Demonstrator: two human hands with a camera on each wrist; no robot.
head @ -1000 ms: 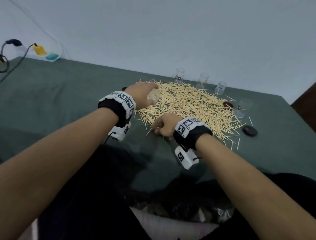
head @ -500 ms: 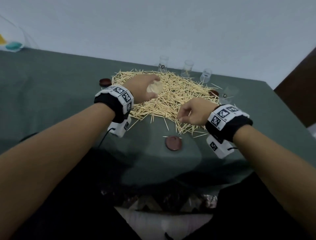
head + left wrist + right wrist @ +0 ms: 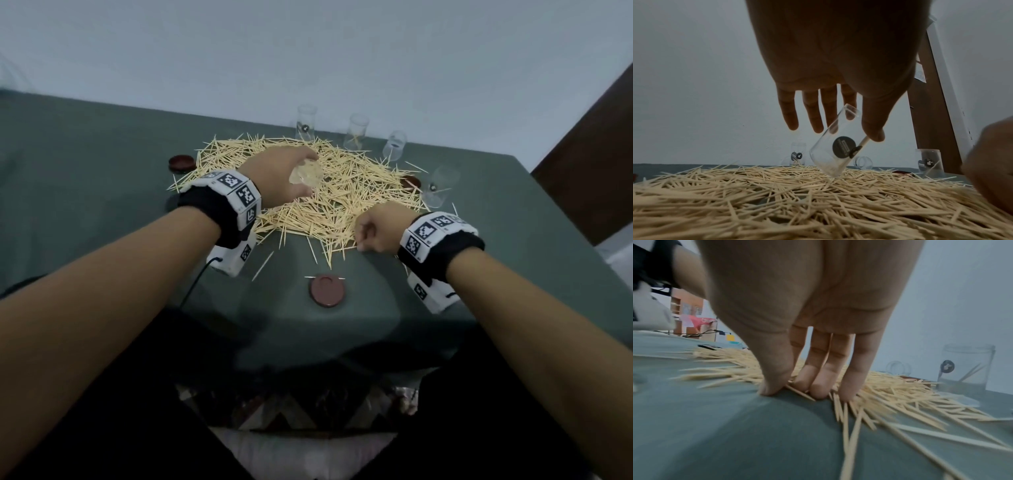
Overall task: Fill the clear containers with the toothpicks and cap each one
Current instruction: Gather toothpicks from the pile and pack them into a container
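My left hand (image 3: pixel 303 178) holds a clear container (image 3: pixel 306 174) tilted above the middle of the toothpick pile (image 3: pixel 346 202). In the left wrist view the container (image 3: pixel 836 142) is pinched between thumb and fingers, its base just over the toothpicks (image 3: pixel 797 194), with a dark round label on its side. My right hand (image 3: pixel 363 236) is curled at the pile's near right edge. In the right wrist view its thumb and fingertips (image 3: pixel 818 391) press down and pinch toothpicks (image 3: pixel 890 389) against the green cloth.
Three clear containers stand at the back (image 3: pixel 306 123), (image 3: pixel 356 132), (image 3: pixel 395 145), and one at the right (image 3: pixel 440 186) holds a few toothpicks. Brown lids lie near me (image 3: pixel 327 289), at the left (image 3: pixel 181 162) and at the pile's right (image 3: pixel 409 181). The table edge is close on the right.
My right hand has moved right along the pile's near edge, uncovering a brown lid on the cloth, and now pinches toothpicks there. My left hand still holds the tilted container.
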